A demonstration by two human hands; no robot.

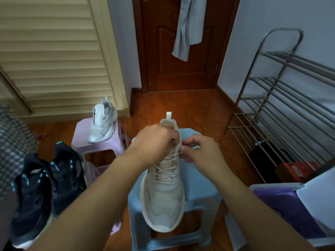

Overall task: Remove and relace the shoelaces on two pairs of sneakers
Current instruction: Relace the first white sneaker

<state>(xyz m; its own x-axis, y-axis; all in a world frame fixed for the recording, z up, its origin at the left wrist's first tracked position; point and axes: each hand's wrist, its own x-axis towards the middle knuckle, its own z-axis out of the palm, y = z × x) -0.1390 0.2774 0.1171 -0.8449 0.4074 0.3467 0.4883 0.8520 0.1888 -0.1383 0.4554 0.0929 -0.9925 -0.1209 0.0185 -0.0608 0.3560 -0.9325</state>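
Note:
A beige sneaker [163, 200] lies on a light blue stool [203, 194], toe toward me, its cream lace [165, 171] crossed up the eyelets. My left hand [154, 140] grips the shoe's collar near the top eyelets. Opposite it, my right hand [197, 151] pinches the lace end at the top right eyelet. The second beige sneaker [102, 122] stands on a pink stool [85, 140] at the back left. A pair of black sneakers with teal accents [45, 187] sits on the left.
A metal shoe rack [282, 105] fills the right side, with a black and red object [293, 171] under it. A purple and white box [290, 207] lies near right. A brown door [177, 51] with hanging grey cloth [188, 28] is ahead. Checked fabric [12, 142] is at far left.

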